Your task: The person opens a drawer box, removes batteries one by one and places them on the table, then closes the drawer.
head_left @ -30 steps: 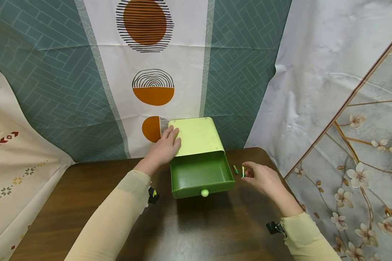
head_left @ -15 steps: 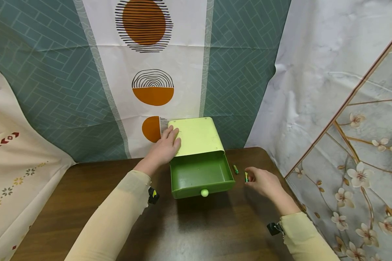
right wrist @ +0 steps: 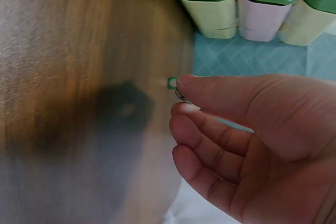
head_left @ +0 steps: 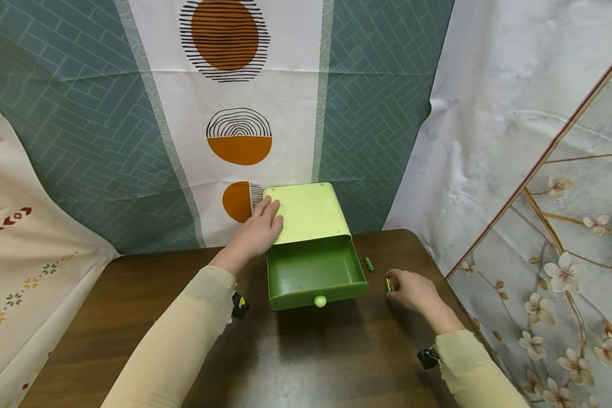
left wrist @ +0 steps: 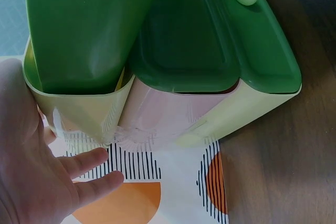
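A small drawer cabinet (head_left: 308, 209) with a pale yellow-green top stands at the back of the table, its green top drawer (head_left: 311, 269) pulled out with a bare floor. My left hand (head_left: 255, 229) rests on the left side of that top, fingers extended; the left wrist view shows the fingers (left wrist: 97, 184) spread beside the casing. To the right of the drawer, my right hand (head_left: 415, 289) pinches a small green-and-gold battery (head_left: 388, 285) between thumb and fingers, low over the table. A similar battery (head_left: 369, 264) lies between the hand and the drawer.
The left wrist view shows two closed drawers (left wrist: 191, 40) with round knobs under the pulled-out one. A patterned cloth (head_left: 239, 90) hangs right behind the cabinet, and a floral one (head_left: 556, 306) runs along the right edge of the brown wooden table (head_left: 306, 368).
My right hand has moved toward me and slightly right with the pinched battery, away from the one lying on the table. My left hand and the drawer have stayed put.
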A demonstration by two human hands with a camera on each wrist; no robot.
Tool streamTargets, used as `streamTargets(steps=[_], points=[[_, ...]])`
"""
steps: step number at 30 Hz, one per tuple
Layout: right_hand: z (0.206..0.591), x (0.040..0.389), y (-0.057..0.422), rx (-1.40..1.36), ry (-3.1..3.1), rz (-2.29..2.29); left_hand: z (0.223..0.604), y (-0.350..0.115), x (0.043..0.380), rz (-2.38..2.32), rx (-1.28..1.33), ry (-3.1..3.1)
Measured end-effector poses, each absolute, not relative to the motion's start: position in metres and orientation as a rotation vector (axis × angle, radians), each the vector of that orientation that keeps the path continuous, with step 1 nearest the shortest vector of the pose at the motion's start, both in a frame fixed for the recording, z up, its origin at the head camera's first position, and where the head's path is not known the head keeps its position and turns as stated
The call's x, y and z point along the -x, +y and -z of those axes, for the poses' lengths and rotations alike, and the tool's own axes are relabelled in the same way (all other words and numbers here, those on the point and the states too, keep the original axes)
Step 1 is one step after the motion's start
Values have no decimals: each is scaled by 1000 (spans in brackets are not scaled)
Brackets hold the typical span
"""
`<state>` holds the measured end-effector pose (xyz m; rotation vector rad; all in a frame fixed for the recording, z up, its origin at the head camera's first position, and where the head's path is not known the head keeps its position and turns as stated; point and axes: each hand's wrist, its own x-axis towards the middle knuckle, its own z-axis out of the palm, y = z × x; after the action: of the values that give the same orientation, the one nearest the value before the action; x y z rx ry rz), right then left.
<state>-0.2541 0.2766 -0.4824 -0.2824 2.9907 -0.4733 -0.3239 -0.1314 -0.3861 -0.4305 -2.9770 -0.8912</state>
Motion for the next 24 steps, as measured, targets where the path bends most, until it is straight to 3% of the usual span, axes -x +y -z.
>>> streamTargets(steps=[24], points=[[499,267,280,256,2937,366,386,-131,324,887,439,-2976]])
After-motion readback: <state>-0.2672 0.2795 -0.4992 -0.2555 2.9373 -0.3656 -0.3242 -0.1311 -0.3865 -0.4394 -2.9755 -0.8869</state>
